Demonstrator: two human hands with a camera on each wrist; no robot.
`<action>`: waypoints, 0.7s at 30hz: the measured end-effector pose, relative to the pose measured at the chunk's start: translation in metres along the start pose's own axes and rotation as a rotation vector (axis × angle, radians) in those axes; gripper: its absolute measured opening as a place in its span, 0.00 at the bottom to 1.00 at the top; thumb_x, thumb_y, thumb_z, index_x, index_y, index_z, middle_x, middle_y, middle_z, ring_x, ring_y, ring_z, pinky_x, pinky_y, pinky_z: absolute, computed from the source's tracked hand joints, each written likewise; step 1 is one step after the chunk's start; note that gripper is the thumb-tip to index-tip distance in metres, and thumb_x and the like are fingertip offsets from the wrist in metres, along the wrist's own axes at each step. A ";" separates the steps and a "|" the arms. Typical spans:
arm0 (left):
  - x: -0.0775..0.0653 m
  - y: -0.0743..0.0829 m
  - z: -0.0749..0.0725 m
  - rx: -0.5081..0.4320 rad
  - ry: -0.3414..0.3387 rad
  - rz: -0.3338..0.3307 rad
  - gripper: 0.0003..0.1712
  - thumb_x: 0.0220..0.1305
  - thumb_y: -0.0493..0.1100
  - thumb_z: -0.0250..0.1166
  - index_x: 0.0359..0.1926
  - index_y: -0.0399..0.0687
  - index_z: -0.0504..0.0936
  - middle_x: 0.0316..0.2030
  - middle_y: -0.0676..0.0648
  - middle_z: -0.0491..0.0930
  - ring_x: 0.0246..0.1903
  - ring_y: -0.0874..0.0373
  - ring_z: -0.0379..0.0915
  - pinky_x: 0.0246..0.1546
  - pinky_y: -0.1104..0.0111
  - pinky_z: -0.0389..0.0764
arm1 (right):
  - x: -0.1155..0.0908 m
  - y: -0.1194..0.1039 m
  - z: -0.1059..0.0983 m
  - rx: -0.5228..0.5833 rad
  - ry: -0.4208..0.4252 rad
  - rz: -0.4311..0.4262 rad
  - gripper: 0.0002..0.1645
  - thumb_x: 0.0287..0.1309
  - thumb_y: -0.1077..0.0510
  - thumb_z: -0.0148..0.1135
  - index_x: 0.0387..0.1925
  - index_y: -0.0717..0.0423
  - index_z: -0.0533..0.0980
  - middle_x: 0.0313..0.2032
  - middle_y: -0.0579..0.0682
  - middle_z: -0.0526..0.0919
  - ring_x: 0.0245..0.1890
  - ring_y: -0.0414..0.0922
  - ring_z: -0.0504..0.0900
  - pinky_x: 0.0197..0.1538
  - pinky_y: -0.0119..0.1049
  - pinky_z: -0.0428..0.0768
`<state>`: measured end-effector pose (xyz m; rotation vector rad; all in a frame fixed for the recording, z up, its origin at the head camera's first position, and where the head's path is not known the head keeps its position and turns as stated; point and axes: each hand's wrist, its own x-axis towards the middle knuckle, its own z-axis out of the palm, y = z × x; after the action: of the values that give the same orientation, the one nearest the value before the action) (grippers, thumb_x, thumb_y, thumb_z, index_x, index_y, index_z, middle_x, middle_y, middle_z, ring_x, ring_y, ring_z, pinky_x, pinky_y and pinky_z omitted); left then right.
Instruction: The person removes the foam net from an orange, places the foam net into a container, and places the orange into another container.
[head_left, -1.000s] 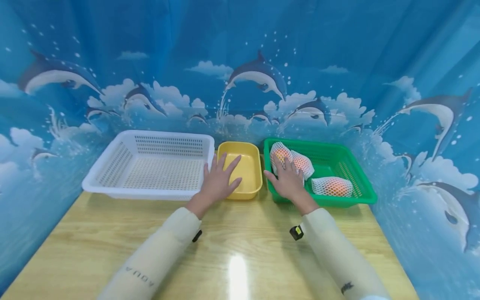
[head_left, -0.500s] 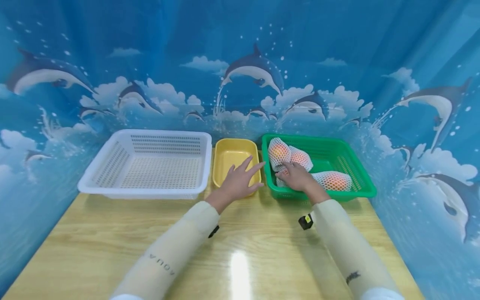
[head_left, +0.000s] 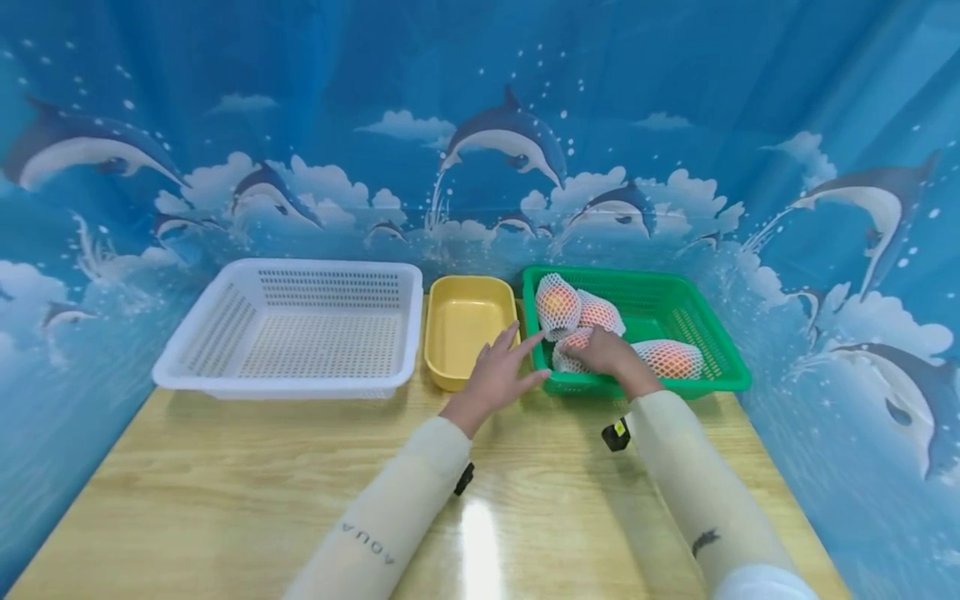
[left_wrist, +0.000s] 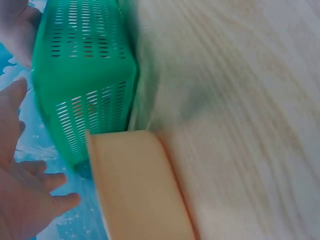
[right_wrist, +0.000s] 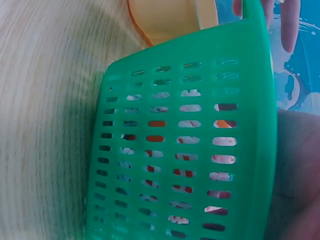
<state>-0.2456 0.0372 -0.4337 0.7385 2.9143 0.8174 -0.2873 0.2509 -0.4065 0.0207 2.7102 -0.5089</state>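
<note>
- right hand: right of centre in the head view, inside the green basket. you look to have thumb and fingers gripping the near netted fruit; some fingertips are hidden.
- left hand: holding nothing, fingers spread, over the gap between the yellow tub and the basket's left rim. whether a fingertip touches the rim, cannot tell.
- fruit gripped: lower left corner of the basket. the upper netted fruit and the middle netted fruit sit right against it; the far-right netted fruit lies beside your wrist.
- judgement, handling: the foam net will probably slip over the skin, so press through to the fruit itself rather than pinching loose mesh.
- judgement, clearance: should you lift, go straight up first, since neighbours could roll and the rim could snag the net.
- judgement, support: your left palm could steady the basket wall.
</note>
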 end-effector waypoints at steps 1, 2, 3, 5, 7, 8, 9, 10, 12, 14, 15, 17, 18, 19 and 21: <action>0.001 0.001 0.002 0.003 0.003 0.005 0.38 0.68 0.65 0.54 0.75 0.65 0.55 0.76 0.41 0.44 0.74 0.44 0.42 0.70 0.44 0.50 | 0.000 0.001 -0.001 -0.005 -0.002 0.005 0.54 0.68 0.34 0.46 0.70 0.77 0.45 0.68 0.76 0.53 0.66 0.71 0.58 0.64 0.64 0.64; 0.002 0.001 0.003 0.013 0.006 0.017 0.38 0.68 0.65 0.54 0.75 0.65 0.55 0.76 0.41 0.44 0.74 0.45 0.42 0.71 0.45 0.50 | -0.001 0.000 -0.001 -0.006 -0.005 0.010 0.55 0.68 0.34 0.45 0.70 0.77 0.45 0.68 0.76 0.53 0.66 0.71 0.58 0.64 0.64 0.64; 0.003 0.002 0.005 0.026 0.009 0.034 0.38 0.68 0.65 0.54 0.74 0.64 0.56 0.76 0.41 0.45 0.74 0.45 0.42 0.71 0.46 0.51 | -0.001 0.000 -0.001 -0.005 -0.007 0.016 0.56 0.67 0.33 0.45 0.70 0.77 0.44 0.68 0.76 0.53 0.66 0.71 0.58 0.64 0.64 0.64; 0.005 0.003 0.007 0.051 0.015 0.077 0.37 0.68 0.64 0.54 0.74 0.64 0.58 0.75 0.41 0.46 0.74 0.46 0.42 0.71 0.47 0.52 | -0.003 -0.001 -0.001 -0.008 -0.005 0.018 0.57 0.67 0.31 0.45 0.71 0.76 0.44 0.69 0.76 0.52 0.66 0.71 0.57 0.65 0.64 0.63; 0.005 0.004 0.008 0.089 0.017 0.112 0.36 0.68 0.63 0.54 0.73 0.64 0.59 0.75 0.41 0.48 0.73 0.45 0.44 0.71 0.48 0.53 | -0.003 -0.003 0.000 -0.018 0.000 0.017 0.58 0.66 0.30 0.44 0.71 0.75 0.43 0.69 0.76 0.51 0.67 0.71 0.55 0.65 0.64 0.61; 0.005 0.003 0.008 0.108 0.018 0.127 0.36 0.69 0.63 0.55 0.73 0.63 0.59 0.75 0.40 0.49 0.73 0.45 0.45 0.71 0.48 0.54 | -0.002 -0.005 0.001 -0.027 0.004 0.015 0.58 0.66 0.30 0.45 0.71 0.75 0.44 0.69 0.76 0.50 0.67 0.72 0.55 0.65 0.65 0.61; 0.004 0.004 0.008 0.126 0.016 0.135 0.35 0.69 0.62 0.55 0.73 0.63 0.60 0.74 0.40 0.51 0.73 0.45 0.46 0.71 0.49 0.54 | -0.002 -0.006 0.002 -0.030 0.009 0.014 0.57 0.65 0.30 0.45 0.72 0.73 0.44 0.69 0.77 0.49 0.67 0.72 0.55 0.64 0.66 0.62; 0.004 0.004 0.006 0.143 0.010 0.137 0.35 0.69 0.62 0.55 0.73 0.63 0.60 0.74 0.40 0.52 0.73 0.45 0.47 0.71 0.49 0.54 | -0.001 -0.007 0.004 -0.036 0.019 0.010 0.56 0.65 0.30 0.46 0.72 0.72 0.45 0.69 0.77 0.48 0.66 0.73 0.55 0.64 0.66 0.62; 0.002 0.006 0.004 0.177 -0.016 0.133 0.34 0.70 0.61 0.54 0.73 0.62 0.60 0.73 0.41 0.54 0.73 0.46 0.48 0.71 0.51 0.54 | 0.000 -0.009 0.006 -0.036 0.040 0.005 0.54 0.65 0.32 0.47 0.72 0.70 0.47 0.69 0.78 0.46 0.65 0.74 0.57 0.62 0.67 0.64; 0.001 0.008 0.003 0.212 -0.044 0.134 0.33 0.71 0.60 0.54 0.73 0.60 0.61 0.73 0.42 0.56 0.72 0.47 0.48 0.71 0.52 0.53 | 0.000 -0.009 0.009 -0.028 0.059 0.007 0.53 0.65 0.33 0.49 0.72 0.68 0.49 0.68 0.79 0.44 0.63 0.75 0.59 0.60 0.67 0.66; 0.001 0.009 0.003 0.230 -0.063 0.137 0.33 0.71 0.60 0.53 0.72 0.59 0.62 0.73 0.43 0.56 0.73 0.47 0.48 0.72 0.53 0.54 | 0.000 -0.009 0.010 -0.018 0.068 0.015 0.52 0.65 0.34 0.50 0.73 0.67 0.49 0.68 0.79 0.43 0.62 0.75 0.61 0.59 0.67 0.67; -0.001 0.010 0.004 0.250 -0.091 0.149 0.31 0.72 0.60 0.51 0.71 0.57 0.64 0.73 0.44 0.55 0.73 0.48 0.47 0.72 0.54 0.53 | -0.001 -0.007 0.012 -0.010 0.096 0.023 0.52 0.64 0.34 0.51 0.72 0.67 0.50 0.68 0.79 0.43 0.61 0.74 0.63 0.58 0.67 0.69; -0.001 0.011 0.005 0.260 -0.097 0.154 0.31 0.72 0.60 0.51 0.71 0.56 0.65 0.74 0.44 0.54 0.73 0.48 0.46 0.72 0.55 0.53 | -0.001 -0.006 0.014 -0.006 0.114 0.025 0.52 0.64 0.34 0.51 0.72 0.67 0.50 0.68 0.79 0.44 0.60 0.74 0.64 0.57 0.66 0.70; -0.001 0.011 0.006 0.266 -0.097 0.161 0.31 0.72 0.60 0.50 0.70 0.54 0.66 0.74 0.44 0.53 0.73 0.48 0.45 0.72 0.55 0.53 | -0.001 -0.005 0.014 -0.003 0.128 0.027 0.52 0.64 0.34 0.52 0.72 0.67 0.51 0.68 0.79 0.44 0.59 0.74 0.65 0.56 0.66 0.71; -0.001 0.010 0.008 0.259 -0.091 0.170 0.31 0.73 0.60 0.50 0.69 0.53 0.67 0.74 0.44 0.53 0.73 0.49 0.44 0.72 0.55 0.53 | 0.000 -0.003 0.015 0.008 0.155 0.027 0.51 0.64 0.35 0.52 0.71 0.67 0.52 0.67 0.79 0.47 0.58 0.73 0.67 0.55 0.66 0.71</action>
<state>-0.2389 0.0480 -0.4352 1.0239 2.9373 0.4046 -0.2819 0.2423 -0.4185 0.1030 2.8541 -0.5308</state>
